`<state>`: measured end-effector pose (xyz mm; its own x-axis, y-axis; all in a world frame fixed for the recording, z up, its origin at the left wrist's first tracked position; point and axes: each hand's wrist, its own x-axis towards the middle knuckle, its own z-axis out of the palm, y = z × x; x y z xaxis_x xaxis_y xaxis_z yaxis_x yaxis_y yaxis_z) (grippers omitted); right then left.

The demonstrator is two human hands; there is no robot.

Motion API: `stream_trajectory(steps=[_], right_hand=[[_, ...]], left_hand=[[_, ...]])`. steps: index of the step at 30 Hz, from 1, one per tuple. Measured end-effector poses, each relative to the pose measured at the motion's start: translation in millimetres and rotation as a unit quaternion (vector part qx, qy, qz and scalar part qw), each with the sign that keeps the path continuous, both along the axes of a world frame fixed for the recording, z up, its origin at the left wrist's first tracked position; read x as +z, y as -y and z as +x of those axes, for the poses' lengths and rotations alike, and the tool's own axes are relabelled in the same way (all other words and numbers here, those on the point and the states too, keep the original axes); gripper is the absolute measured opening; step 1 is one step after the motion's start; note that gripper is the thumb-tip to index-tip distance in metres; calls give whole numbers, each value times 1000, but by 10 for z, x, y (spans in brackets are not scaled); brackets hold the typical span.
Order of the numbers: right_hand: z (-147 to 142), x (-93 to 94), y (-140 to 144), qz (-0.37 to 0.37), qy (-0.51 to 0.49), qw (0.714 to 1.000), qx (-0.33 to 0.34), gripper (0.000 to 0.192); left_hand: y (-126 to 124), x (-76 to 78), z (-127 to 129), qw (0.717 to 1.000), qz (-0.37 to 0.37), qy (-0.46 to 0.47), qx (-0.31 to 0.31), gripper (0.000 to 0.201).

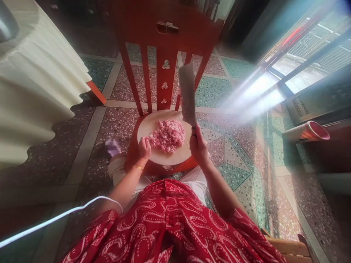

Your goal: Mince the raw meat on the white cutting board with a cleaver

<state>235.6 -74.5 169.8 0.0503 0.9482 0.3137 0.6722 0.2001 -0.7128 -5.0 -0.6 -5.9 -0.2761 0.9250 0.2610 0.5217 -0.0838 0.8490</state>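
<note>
A pile of pink minced meat [168, 136] lies in the middle of a round, pale cutting board [146, 126], which rests on the seat of a red wooden chair [131, 160]. My right hand [199, 145] is closed around the handle of a cleaver [187, 93]. Its broad blade points up and away above the board's right side, with bits of meat stuck to it. At the board's left edge, my left hand [144, 147] is closed beside the meat; whatever its curled fingers hold, if anything, is hidden.
The chair's slatted back [167, 51] rises just beyond the board. A table with a cream cloth [35, 80] stands at left. A white cable [55, 221] crosses the lower left. To the right are a round bin [307, 132] and a bright doorway [287, 78].
</note>
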Motion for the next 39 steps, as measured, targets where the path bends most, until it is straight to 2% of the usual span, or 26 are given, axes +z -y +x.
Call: stream_trajectory(steps=[2,4,6,7,9,12,13,15,17,19,21,23,26,27,29,31,33,35,37,39], right_hand=[[-83,-199,-87,-42,40,998,-3,54],[-149,-382,-124,-155,87,984,9,52],[-157,-432,-115,-248,118,961,18,51],[-140,-389,-100,-261,120,958,19,51],[-95,-196,-70,-223,101,969,20,49],[-102,98,-91,-87,57,994,27,50],[-132,123,-120,-46,44,998,27,50],[-205,21,-187,-6,24,999,28,51],[-253,-212,-235,-56,24,998,29,52],[-243,-409,-245,-165,42,985,29,52],[-186,-429,-221,-232,57,971,25,50],[-124,-261,-186,-218,48,975,22,49],[-107,54,-186,-93,20,995,19,49],[-123,93,-205,-47,15,999,14,50],[-168,14,-254,0,14,1000,0,51],[-199,-204,-291,-56,32,998,-6,51],[-194,-397,-298,-172,69,983,0,51],[-158,-429,-279,-240,96,966,11,51],[-113,-293,-251,-212,93,973,17,49],[-81,-114,-241,-133,73,988,18,48]], left_hand=[[4,25,-1,1000,-3,-8,-2,25],[10,51,1,1000,5,-14,-4,24],[14,66,3,1000,15,-13,-8,24],[14,67,4,1000,17,-10,-11,24],[10,54,6,1000,14,-4,-12,25],[-1,16,11,1000,9,-2,2,26],[-3,6,11,1000,9,-3,6,27],[-2,-2,8,1000,8,-5,3,27],[4,9,1,1000,9,-8,-7,26],[11,29,-8,1000,13,-12,-12,26],[14,44,-14,1000,15,-11,-17,25],[12,42,-16,1000,11,-5,-21,24],[5,13,-15,1000,8,-8,-12,24],[3,3,-14,1000,8,-12,-6,25],[3,-7,-15,1000,6,-16,-10,25],[6,2,-18,1000,8,-16,-14,25],[8,22,-20,1000,15,-17,-14,25],[8,39,-22,1000,17,-17,-19,24],[2,37,-23,999,13,-14,-27,23],[-6,18,-24,1000,10,-12,-24,23]])
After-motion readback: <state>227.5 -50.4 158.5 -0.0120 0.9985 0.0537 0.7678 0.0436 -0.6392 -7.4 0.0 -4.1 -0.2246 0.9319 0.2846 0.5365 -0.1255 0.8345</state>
